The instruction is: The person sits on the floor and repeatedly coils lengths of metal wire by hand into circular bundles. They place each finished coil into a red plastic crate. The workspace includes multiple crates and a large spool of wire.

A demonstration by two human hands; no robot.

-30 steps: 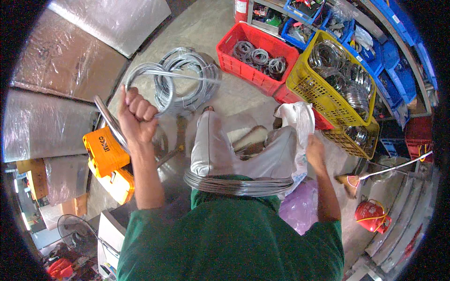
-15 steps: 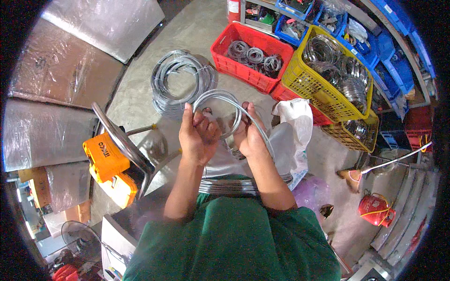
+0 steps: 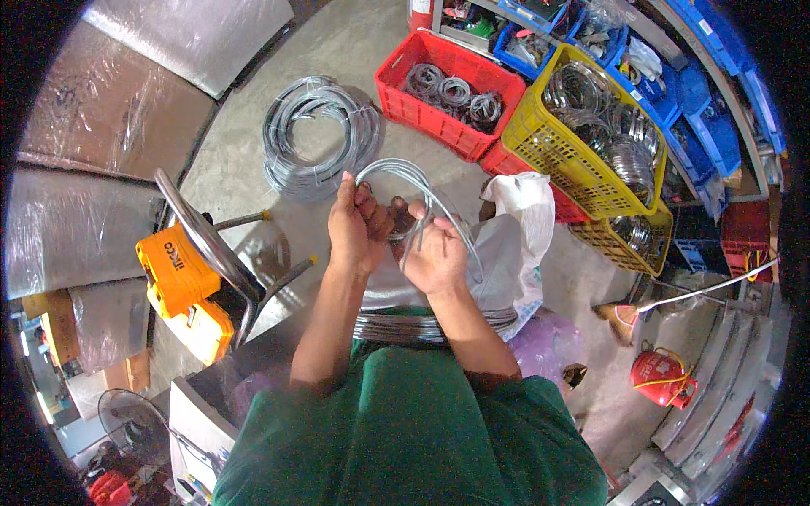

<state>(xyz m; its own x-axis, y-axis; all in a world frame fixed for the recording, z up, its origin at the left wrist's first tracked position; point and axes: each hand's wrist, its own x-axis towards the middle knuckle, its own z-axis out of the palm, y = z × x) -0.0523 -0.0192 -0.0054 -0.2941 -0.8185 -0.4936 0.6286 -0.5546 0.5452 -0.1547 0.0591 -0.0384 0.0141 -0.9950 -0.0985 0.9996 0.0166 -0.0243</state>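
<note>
A small coil of grey metal cable (image 3: pixel 405 169) is held up in front of my body. My left hand (image 3: pixel 359 232) is closed round the left side of its loops, thumb on top. Lower on the right, my right hand (image 3: pixel 434 253) has its fingers curled in at the strands, pinching the cable inside the loop; its exact grip is partly hidden. One cable length curves down past the outside of my right hand. Below my wrists, a larger coil of wire (image 3: pixel 405 329) lies across my lap.
On the floor ahead lies a big grey cable coil (image 3: pixel 283 152). A red crate (image 3: pixel 460 135) and a yellow crate (image 3: pixel 582 173) hold small coils. An orange case (image 3: pixel 177 266) stands left by a bent metal tube (image 3: pixel 198 219). A white sack (image 3: pixel 527 211) is beside my right hand.
My right hand has moved left and slightly down, from the coil's right side to the strands near my left hand. The left hand keeps its hold; the whole view has shifted a little.
</note>
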